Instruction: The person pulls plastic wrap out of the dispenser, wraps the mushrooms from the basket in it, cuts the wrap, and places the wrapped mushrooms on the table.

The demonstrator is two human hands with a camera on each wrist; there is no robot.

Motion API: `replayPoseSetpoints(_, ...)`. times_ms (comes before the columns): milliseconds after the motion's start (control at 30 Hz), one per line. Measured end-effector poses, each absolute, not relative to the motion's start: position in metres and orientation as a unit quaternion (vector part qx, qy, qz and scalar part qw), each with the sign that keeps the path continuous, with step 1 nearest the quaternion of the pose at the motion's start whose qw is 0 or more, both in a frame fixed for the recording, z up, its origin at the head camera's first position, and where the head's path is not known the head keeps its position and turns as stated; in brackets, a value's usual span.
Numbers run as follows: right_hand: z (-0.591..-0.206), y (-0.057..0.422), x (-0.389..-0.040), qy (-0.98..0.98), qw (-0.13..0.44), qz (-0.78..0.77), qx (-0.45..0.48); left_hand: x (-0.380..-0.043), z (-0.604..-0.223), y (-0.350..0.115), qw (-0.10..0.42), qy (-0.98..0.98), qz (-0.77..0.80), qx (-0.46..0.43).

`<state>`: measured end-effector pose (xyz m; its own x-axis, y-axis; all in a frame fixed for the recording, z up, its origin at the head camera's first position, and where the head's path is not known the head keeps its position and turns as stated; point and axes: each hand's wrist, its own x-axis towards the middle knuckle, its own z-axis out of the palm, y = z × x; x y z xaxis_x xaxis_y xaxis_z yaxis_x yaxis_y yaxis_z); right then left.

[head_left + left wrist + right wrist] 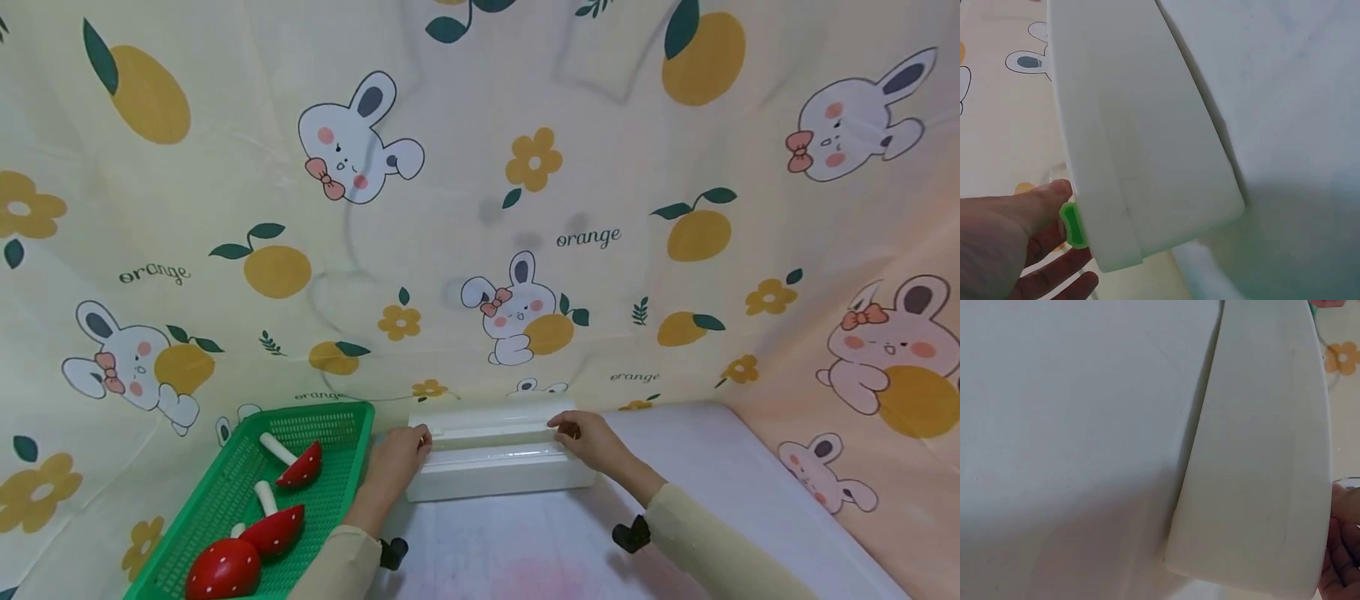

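A long white box [498, 479], like a cling film dispenser, stands lengthwise at the back of the table. Its glossy lid [495, 414] is tilted up, with a long gap between the lid and the front wall. My left hand [397, 460] pinches the lid's left end between thumb and fingers. At the other end, my right hand [596, 443] pinches the lid with curled fingers. Close by my left fingers, in the left wrist view, a small green slider [1073, 225] sits on the box's edge. The right wrist view shows mainly the box's plain front [1254, 456].
A green basket [367, 425] stands left of the box, beside my left forearm, with red toy mushrooms [273, 529] dotted white in it. A patterned cloth [450, 208] hangs directly behind the box. A pale sheet [480, 550] covers the table.
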<state>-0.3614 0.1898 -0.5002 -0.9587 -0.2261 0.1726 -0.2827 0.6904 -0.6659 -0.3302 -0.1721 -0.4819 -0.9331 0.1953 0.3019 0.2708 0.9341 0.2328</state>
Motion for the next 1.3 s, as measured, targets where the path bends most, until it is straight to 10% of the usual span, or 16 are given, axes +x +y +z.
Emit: replayPoseSetpoints(1300, -0.468, 0.197, -0.356, -0.897, 0.119, 0.406, 0.130, -0.340, -0.455, -0.185, 0.112, -0.920, -0.355, -0.121)
